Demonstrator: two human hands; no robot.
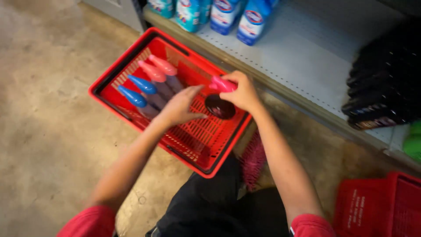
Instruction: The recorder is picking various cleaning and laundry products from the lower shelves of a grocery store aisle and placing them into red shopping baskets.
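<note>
The right hand (244, 93) is closed around a dark bottle with a pink cap (220, 94), held above the near right part of the red basket (131, 48). The bottle's long axis runs from the pink cap, at the fingers, down to the dark round base, which faces the camera. The left hand (180, 106) is open, fingers extended, just left of the bottle base and close to it; contact cannot be determined. Four bottles lie side by side in the basket's far left part: two with pink caps (158, 68) and two with blue caps (137, 90), long axes parallel. The basket rests on the floor (44, 109) beside the shelf (298, 57).
</note>
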